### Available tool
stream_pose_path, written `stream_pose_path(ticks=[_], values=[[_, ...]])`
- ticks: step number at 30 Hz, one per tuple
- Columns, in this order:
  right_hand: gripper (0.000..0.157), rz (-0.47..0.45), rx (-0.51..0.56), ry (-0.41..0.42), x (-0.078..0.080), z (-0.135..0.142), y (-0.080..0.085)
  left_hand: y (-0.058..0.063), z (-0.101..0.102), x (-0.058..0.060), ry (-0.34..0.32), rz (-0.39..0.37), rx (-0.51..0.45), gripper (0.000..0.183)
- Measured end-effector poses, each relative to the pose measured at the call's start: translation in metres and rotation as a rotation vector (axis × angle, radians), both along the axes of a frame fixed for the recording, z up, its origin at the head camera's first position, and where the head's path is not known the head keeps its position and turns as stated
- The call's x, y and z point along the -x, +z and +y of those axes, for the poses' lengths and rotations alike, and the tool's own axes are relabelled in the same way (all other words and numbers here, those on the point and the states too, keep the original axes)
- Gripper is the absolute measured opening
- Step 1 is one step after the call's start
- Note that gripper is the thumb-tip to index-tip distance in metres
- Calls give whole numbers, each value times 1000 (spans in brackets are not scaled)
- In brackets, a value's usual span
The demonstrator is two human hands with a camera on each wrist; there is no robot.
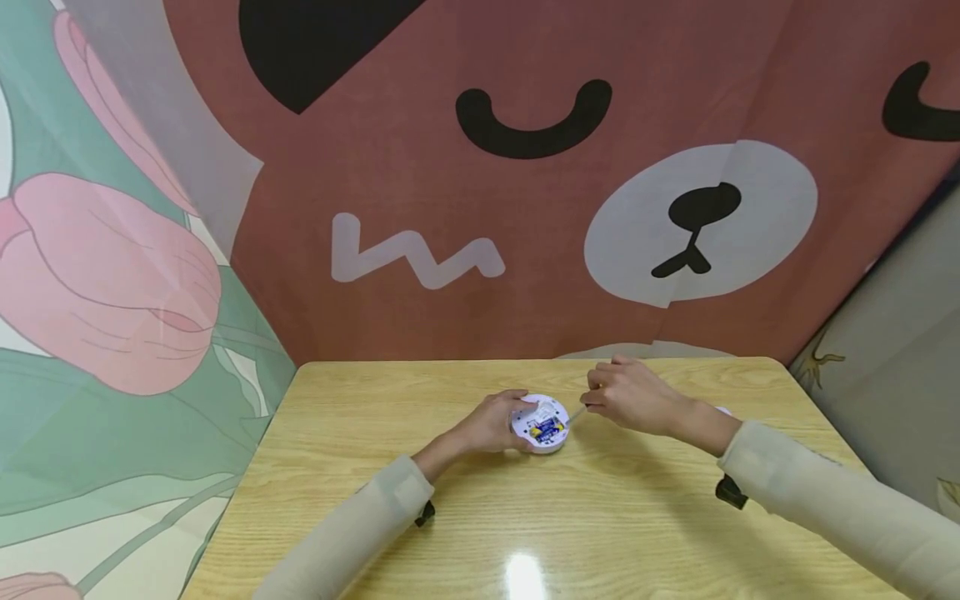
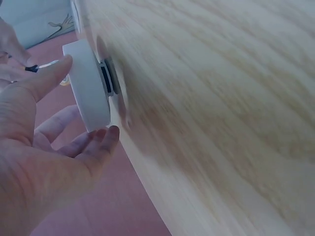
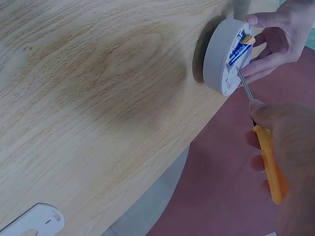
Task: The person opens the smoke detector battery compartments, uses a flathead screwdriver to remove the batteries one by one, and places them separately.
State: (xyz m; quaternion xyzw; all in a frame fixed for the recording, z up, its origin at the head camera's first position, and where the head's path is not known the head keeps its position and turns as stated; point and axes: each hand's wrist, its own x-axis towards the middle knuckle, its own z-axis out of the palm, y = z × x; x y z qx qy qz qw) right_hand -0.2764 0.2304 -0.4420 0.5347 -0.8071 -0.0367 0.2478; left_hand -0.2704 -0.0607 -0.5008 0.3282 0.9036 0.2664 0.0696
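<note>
My left hand grips a round white battery-powered device by its rim, thumb on one side and fingers on the other. Its underside is exposed, and blue and yellow batteries sit in the compartment. In the right wrist view, my right hand holds a screwdriver with an orange handle. The thin metal shaft reaches to the device's face beside the batteries. Seen from the left wrist, the device is tilted on edge, with a dark-slotted part on its far side close to the tabletop.
A flat white plastic piece with a cutout lies on the wooden table; in the head view the right wrist mostly hides it. Printed fabric hangs behind the table's back edge.
</note>
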Motion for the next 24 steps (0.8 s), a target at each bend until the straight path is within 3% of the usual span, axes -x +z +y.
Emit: stream_pose_path(ticks=[9, 16, 24], values=[[9, -12, -34, -25, -1, -2, -1, 2, -5, 0, -32, -4, -1, 71], [11, 13, -45, -5, -1, -6, -3, -3, -3, 1, -1, -33, -12, 82], [13, 11, -75, -5, -4, -13, -2, -5, 0, 2, 19, -27, -47, 81]])
